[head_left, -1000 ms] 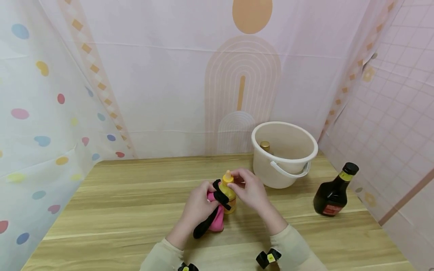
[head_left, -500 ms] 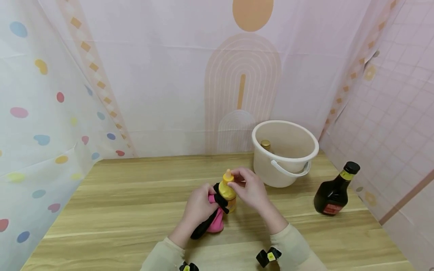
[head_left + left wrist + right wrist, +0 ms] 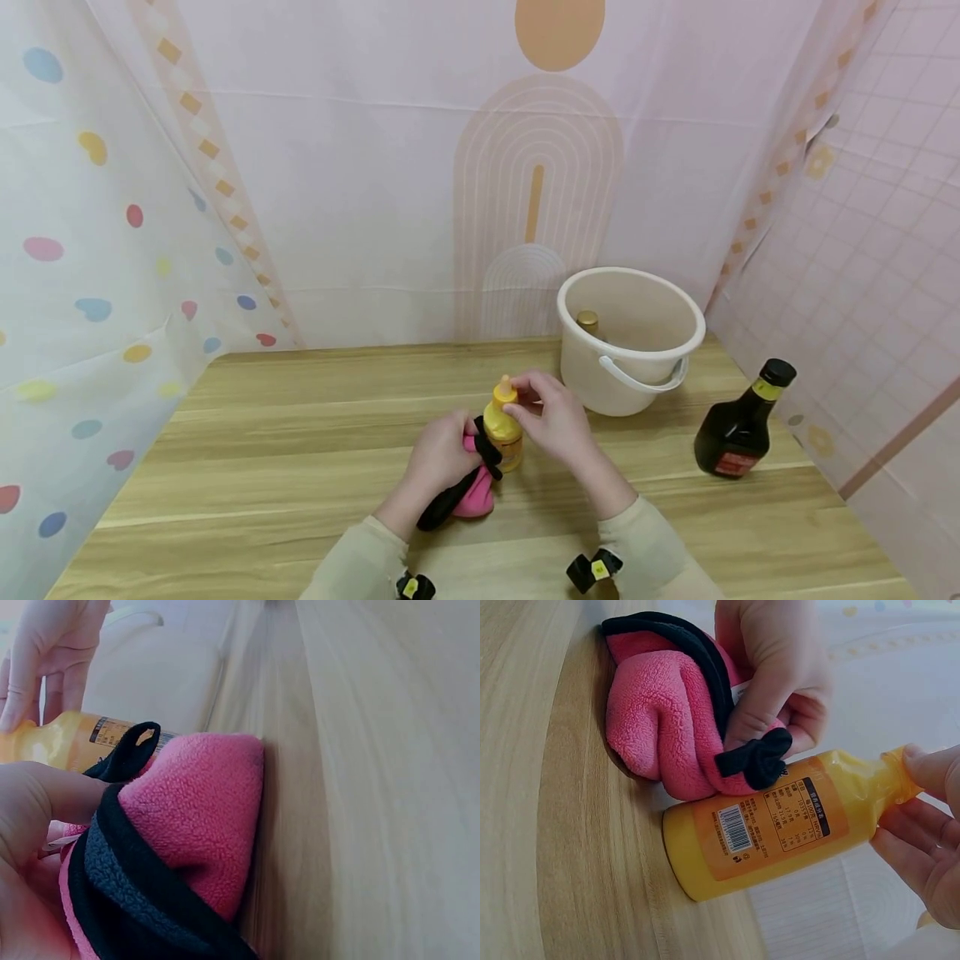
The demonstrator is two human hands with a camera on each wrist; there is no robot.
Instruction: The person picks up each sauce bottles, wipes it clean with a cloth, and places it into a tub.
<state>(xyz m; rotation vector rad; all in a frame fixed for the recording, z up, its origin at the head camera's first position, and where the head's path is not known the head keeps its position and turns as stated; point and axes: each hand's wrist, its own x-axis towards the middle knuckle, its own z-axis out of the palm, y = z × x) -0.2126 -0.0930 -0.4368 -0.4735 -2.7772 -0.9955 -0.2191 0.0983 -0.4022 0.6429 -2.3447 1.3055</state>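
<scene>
A yellow squeeze bottle (image 3: 504, 427) with a pointed nozzle stands upright on the wooden table. My right hand (image 3: 553, 417) pinches it at the neck, just under the nozzle. In the right wrist view its label (image 3: 735, 825) shows a barcode and a printed panel. On the bottle's left side, my left hand (image 3: 444, 450) grips a bunched pink cloth (image 3: 477, 497) with black edging. In the left wrist view the fluffy cloth (image 3: 202, 802) hangs down close to the table, and its black loop (image 3: 135, 750) overlaps the bottle.
Behind my right hand stands a cream bucket (image 3: 588, 379) with a white handle; a gold-capped bottle (image 3: 587, 322) pokes up inside. A dark sauce bottle (image 3: 733, 433) with a black cap stands at the right. Patterned curtains (image 3: 360, 208) hang behind and beside the wooden table (image 3: 300, 450).
My left hand and the cloth have shifted slightly down and to the left along the bottle's side, baring more of its yellow shoulder. The right hand stays at the neck.
</scene>
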